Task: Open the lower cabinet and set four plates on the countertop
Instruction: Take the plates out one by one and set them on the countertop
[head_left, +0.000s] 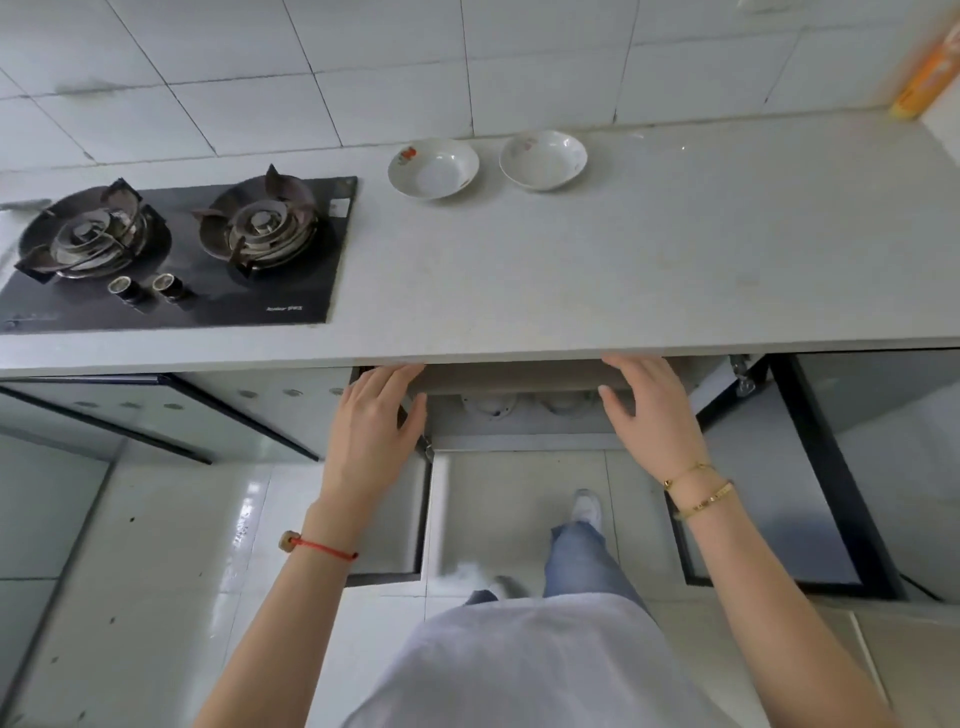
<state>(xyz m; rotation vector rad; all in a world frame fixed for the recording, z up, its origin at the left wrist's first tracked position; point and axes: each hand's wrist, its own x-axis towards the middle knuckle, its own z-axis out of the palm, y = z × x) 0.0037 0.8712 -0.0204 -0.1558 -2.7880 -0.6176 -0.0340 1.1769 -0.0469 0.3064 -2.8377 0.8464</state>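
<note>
Plates on countertop (649, 270): two glazed shallow plates, one (433, 167) beside the other (543, 159), at 12 o'clock.
Lower cabinet (519, 415): doors swung open; white crockery dimly seen inside.
Handling: judged stiff, slippery, breakable; best gripped by opposite rims.
Left hand (371, 421): spread, empty.
Right hand (647, 410): spread, empty.

Two white plates are noted: the left plate (433, 167) is marked with a red-orange motif on its rim, the right plate (543, 158) with a faint pinkish one. The countertop (623, 270) is pale grey, finely speckled. The hob (171, 254) is glossy black. White wall tiles (363, 62) are lined in dark grout. The cabinet doors (810, 493) are edged in black.
</note>
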